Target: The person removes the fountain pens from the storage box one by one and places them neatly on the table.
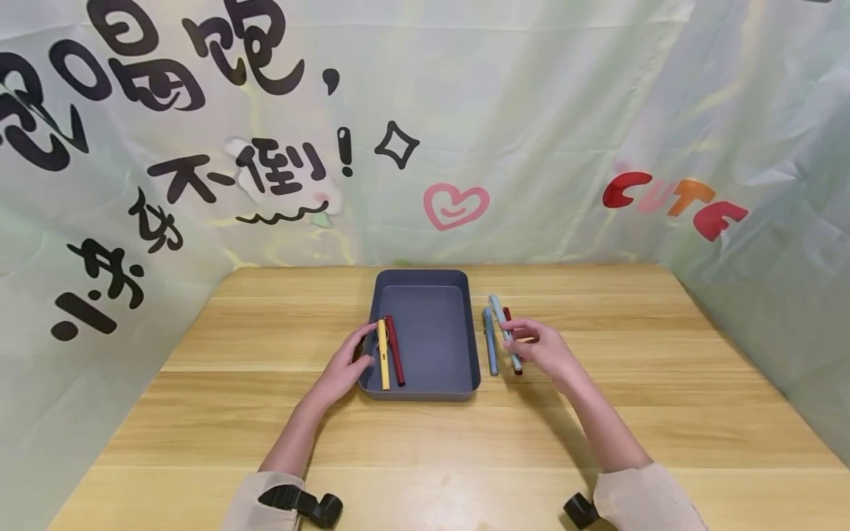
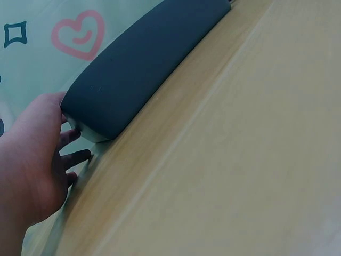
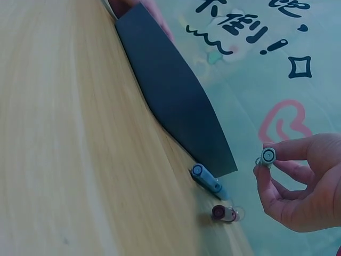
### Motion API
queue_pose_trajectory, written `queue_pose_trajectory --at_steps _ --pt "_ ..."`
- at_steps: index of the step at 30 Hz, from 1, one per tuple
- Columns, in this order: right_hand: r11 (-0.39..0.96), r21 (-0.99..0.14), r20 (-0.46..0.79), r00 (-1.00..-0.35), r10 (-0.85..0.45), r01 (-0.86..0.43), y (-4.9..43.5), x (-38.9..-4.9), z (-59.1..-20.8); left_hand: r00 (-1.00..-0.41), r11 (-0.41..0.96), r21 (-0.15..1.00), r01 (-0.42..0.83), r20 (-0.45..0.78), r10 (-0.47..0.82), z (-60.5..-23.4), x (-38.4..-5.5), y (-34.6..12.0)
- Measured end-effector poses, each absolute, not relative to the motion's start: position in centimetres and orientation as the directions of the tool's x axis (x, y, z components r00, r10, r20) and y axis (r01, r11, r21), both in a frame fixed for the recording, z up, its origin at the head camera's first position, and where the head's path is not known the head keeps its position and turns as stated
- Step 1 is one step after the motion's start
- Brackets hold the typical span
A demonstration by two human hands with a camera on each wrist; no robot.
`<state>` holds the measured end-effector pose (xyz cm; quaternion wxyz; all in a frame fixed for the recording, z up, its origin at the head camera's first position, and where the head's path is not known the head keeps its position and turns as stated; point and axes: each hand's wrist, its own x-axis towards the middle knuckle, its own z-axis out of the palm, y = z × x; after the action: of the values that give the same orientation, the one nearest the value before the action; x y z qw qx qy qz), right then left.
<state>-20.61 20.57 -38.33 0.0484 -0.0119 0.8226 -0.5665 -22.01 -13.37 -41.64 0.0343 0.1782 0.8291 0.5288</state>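
Note:
My right hand (image 1: 546,349) pinches a light blue pen (image 1: 502,324) with a clip between thumb and fingers. In the right wrist view the pen (image 3: 268,155) is seen end-on, raised above the table. Below it lies a dark red pen (image 1: 519,371), partly hidden, and left of that a darker blue pen (image 1: 491,343). A dark grey-blue tray (image 1: 432,332) stands to the left of these pens. Inside its left side are a yellow pen (image 1: 383,358) and a dark red pen (image 1: 395,354), side by side. My left hand (image 1: 343,369) rests with loosely spread fingers at the tray's left rim.
The wooden table (image 1: 425,457) extends around the tray on all sides. A printed cloth (image 1: 531,110) hangs along its back and sides. Each sleeve carries a black wrist mount, such as the left mount (image 1: 325,510).

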Motion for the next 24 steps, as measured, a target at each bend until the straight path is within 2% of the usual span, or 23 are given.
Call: queue_pose_trajectory --at_steps 24 --pt "0.348 -0.936 -0.07 -0.996 -0.057 0.046 22.4 -20.7 -39.0 -0.935 0.373 0.892 0.254 0.128 0.33 -41.6 -22.0 -13.4"
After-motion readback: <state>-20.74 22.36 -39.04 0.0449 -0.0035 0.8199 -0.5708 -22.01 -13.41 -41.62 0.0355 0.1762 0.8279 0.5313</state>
